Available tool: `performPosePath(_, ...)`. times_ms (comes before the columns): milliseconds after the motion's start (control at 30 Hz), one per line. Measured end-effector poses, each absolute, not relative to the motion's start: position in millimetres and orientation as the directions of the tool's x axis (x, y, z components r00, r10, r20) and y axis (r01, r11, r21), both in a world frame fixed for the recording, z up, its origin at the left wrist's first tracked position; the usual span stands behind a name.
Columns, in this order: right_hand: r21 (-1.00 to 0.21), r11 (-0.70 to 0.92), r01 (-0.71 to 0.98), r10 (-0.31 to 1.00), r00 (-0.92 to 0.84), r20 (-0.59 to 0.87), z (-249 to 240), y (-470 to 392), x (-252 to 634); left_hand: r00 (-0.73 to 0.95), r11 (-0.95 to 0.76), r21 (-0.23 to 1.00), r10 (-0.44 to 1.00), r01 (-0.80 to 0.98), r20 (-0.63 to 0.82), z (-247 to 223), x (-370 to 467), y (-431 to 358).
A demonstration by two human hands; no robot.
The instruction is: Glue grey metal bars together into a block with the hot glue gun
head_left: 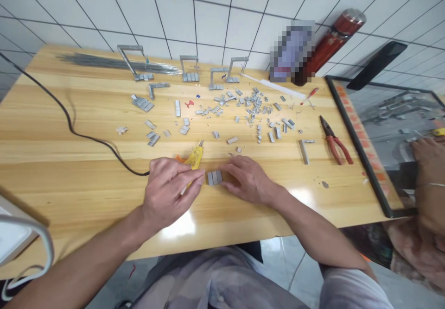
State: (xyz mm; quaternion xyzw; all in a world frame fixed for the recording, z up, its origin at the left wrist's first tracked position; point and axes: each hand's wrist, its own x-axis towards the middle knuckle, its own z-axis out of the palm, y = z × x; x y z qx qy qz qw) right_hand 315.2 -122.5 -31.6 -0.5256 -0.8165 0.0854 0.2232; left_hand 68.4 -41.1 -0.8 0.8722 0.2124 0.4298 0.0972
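Observation:
Near the table's front edge lies a small grey block [214, 177] made of several strips side by side. At its right end my right hand [246, 179] grips it between thumb and fingers. Just left of the block my left hand [170, 188] has thumb and fingertips pinched together; anything between them is too small to make out. Behind the left hand rests a yellow glue gun [196, 157] with a metal tip, partly hidden by the fingers. Its black cord [100, 141] runs off to the left. A short grey strip [232, 140] and a tiny grey piece [238, 150] lie beyond the right hand.
Loose grey pieces [255, 100] cover the middle. Bent grey frames [189, 68] stand behind, beside thin rods [114, 62]. To the right are red-handled pliers [335, 144], an L-shaped piece [305, 152], a red flask [330, 45], a black-framed panel [370, 160] and another person's hand [429, 158].

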Motion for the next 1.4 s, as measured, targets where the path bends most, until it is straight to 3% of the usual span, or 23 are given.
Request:
performPosePath(133, -0.428, 0.342, 0.837, 0.896, -0.153, 0.416, -25.0, -112.3, 337.0, 0.517, -0.881, 0.365, 0.472, 0.302, 0.714, -5.1, 69.6, -39.0)
performPosePath(200, -0.483, 0.187, 0.855, 0.886, 0.066, 0.459, -15.3, -106.6, 356.1, 0.495, -0.87, 0.374, 0.491, 0.322, 0.717, -7.5, 69.0, -37.7)
performPosePath(300, -0.49, -0.135, 0.861, 0.837, 0.364, 0.409, 7.0, -102.5, 389.5, 0.444, -0.84, 0.4, 0.536, 0.367, 0.718, -10.0, 66.7, -33.4)
performPosePath(400, -0.414, -0.385, 0.825, 0.784, 0.529, 0.326, 27.9, -103.6, 419.4, 0.398, -0.806, 0.415, 0.576, 0.422, 0.714, -11.3, 64.4, -26.5)
performPosePath(600, -0.169, -0.652, 0.739, 0.727, 0.673, 0.137, 38.3, -107.4, 450.5, 0.387, -0.794, 0.426, 0.591, 0.434, 0.707, -17.1, 64.9, -17.1)
performPosePath(767, -0.039, -0.688, 0.724, 0.723, 0.689, 0.05, 33.5, -102.8, 459.6, 0.406, -0.823, 0.408, 0.555, 0.395, 0.726, -19.5, 66.3, -16.2)
performPosePath(1100, 0.012, -0.71, 0.704, 0.703, 0.71, -0.026, 15.2, -85.8, 453.3, 0.453, -0.842, 0.381, 0.53, 0.382, 0.717, -15.0, 65.2, -20.8)
performPosePath(1267, -0.06, -0.732, 0.679, 0.681, 0.731, -0.035, 9.6, -81.1, 450.6, 0.478, -0.845, 0.385, 0.529, 0.37, 0.701, -16.9, 66.3, -23.9)
performPosePath(1400, -0.233, -0.705, 0.67, 0.699, 0.713, -0.064, 22.8, -99.1, 444.1, 0.494, -0.86, 0.397, 0.51, 0.321, 0.704, -17.6, 65.2, -25.4)
